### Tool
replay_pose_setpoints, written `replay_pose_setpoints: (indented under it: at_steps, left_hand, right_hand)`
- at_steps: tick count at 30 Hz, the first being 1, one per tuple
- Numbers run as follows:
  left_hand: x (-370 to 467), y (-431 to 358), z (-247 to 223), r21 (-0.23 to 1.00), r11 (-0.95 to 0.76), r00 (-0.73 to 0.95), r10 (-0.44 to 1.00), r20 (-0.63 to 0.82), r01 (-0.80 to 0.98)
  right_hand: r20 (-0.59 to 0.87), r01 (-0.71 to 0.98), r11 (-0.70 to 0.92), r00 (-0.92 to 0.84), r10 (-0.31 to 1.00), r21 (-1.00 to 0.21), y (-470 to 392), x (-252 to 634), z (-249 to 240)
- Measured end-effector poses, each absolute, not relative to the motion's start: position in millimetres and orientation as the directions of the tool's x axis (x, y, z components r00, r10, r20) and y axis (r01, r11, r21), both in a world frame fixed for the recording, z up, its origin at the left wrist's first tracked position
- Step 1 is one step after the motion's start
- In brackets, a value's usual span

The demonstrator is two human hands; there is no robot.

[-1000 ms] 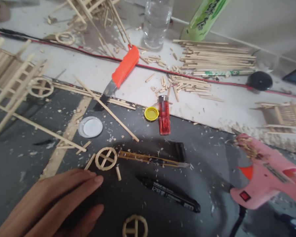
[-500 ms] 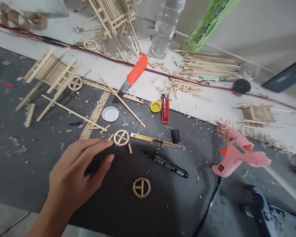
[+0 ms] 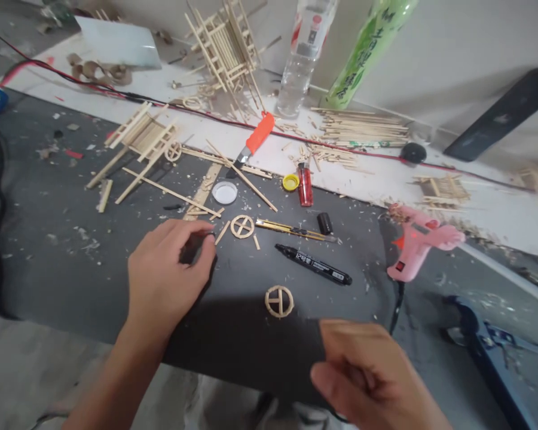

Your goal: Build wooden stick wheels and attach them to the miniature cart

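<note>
My left hand rests low over the dark mat, its thumb and forefinger curled nearly together. Whatever may be between those fingertips is too small to make out. Just right of them lies a short wooden stick, and beyond it a small wooden wheel with crossed spokes. Nearer to me is a second wooden wheel with a T of spokes. My right hand is at the lower right, fingers loosely bent and thumb apart, with nothing visible in it. A black marker lies uncapped between the hands and the utility knife.
A pink glue gun and a dark blue cutter tool lie at right. Behind are a red lighter, an orange-handled knife, a white lid, stick-built frames, a water bottle and wooden sticks.
My right hand has come into view at the lower right. The thumb and forefinger of my left hand have drawn closer together. The camera view has shifted.
</note>
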State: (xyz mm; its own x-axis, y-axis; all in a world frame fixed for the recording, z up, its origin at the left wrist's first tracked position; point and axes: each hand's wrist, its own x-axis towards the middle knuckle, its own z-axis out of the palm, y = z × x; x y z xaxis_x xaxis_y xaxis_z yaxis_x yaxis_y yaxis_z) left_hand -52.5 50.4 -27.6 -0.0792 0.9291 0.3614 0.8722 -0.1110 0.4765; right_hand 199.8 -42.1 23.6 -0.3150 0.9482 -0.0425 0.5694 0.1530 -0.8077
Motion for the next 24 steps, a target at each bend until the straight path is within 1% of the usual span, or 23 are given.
replay_pose_setpoints:
  at_steps: [3,6,11,13,14,15,17,18,19,20,22,23,24]
  left_hand:
    - [-52,53,-30,0.435,-0.117,-0.014,0.958,0.288,0.893]
    - [-50,56,-29,0.403,-0.112,0.006,0.967,0.255,0.908]
    - [-45,56,-21,0.273,-0.071,-0.002,0.966,0.257,0.959]
    - [-44,49,-11,0.262,-0.055,-0.024,0.957,0.288,0.964]
    - [-42,42,-6,0.29,-0.037,-0.055,0.951,0.304,0.956]
    - [-40,33,-1,0.347,-0.02,-0.096,0.944,0.314,0.938]
    - [-31,10,7,0.532,0.01,-0.201,0.932,0.302,0.846]
    - [-25,-5,10,0.646,-0.001,-0.228,0.935,0.271,0.764]
    - [-17,-20,10,0.747,-0.007,-0.257,0.937,0.238,0.665]
    - [-8,-36,9,0.823,0.0,-0.28,0.94,0.194,0.568]
    - [11,-66,5,0.914,0.003,-0.334,0.931,0.145,0.405]
    - [20,-78,3,0.927,0.035,-0.329,0.939,0.098,0.374]
    - [27,-88,0,0.934,0.051,-0.289,0.956,0.057,0.353]
  right_hand:
    - [-0.033,0.564,0.114,-0.245,0.969,-0.818,-37,204,18]
    - [-0.005,0.588,0.142,-0.242,0.97,-0.797,-47,207,9]
    - [0.005,0.564,0.129,-0.217,0.976,-0.815,-67,211,4]
    - [-0.015,0.564,0.094,-0.186,0.982,-0.82,-72,216,6]
    - [-0.031,0.558,0.067,-0.165,0.986,-0.827,-74,218,7]
    - [-0.052,0.54,0.033,-0.141,0.989,-0.841,-75,220,8]
    - [-0.087,0.433,-0.051,-0.065,0.994,-0.9,-79,219,8]
    - [-0.099,0.329,-0.092,-0.004,0.995,-0.94,-81,216,7]
    - [-0.11,0.189,-0.121,0.068,0.992,-0.974,-82,211,5]
    - [-0.125,0.032,-0.131,0.143,0.982,-0.991,-84,203,4]
    - [-0.162,-0.244,-0.104,0.23,0.96,-0.964,-89,183,1]
    - [-0.173,-0.33,-0.092,0.224,0.959,-0.939,-90,173,0]
    - [-0.174,-0.375,-0.088,0.202,0.964,-0.923,-92,163,-1]
